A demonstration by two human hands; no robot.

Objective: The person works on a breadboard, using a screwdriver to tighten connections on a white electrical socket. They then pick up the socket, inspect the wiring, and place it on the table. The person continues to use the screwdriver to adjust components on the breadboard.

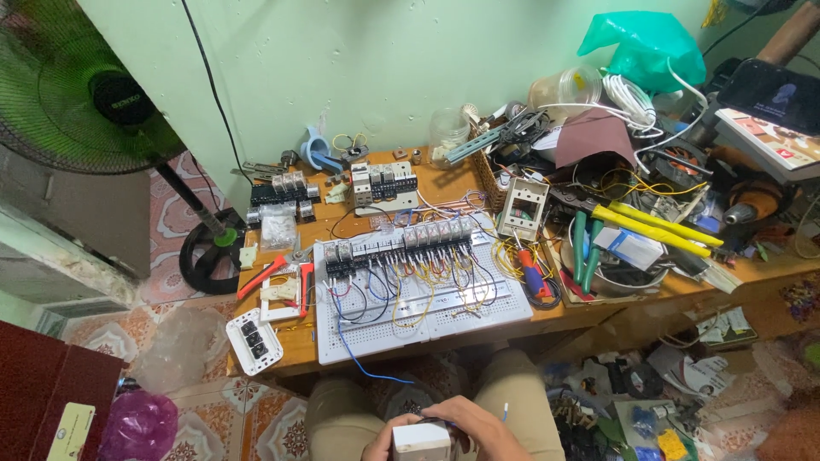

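Note:
At the bottom edge, over my lap, both hands hold a small white box-shaped part [420, 439]. My left hand [381, 444] grips its left side. My right hand [474, 427] wraps over its top and right side, with a thin blue wire end [506, 412] sticking up beside it. On the wooden workbench [290, 341] in front of me lies a white perforated panel [500, 300] carrying a row of relays [401, 241] and many coloured wires. A blue wire [354, 354] hangs off the panel's front edge towards my hands.
A white socket plate [254, 341] and red-handled pliers [272, 271] lie at the bench's left end. A white junction box [523, 207], screwdrivers, yellow-handled tools [653, 226] and cable clutter fill the right. A standing fan [81, 85] is at left; debris covers the floor at right.

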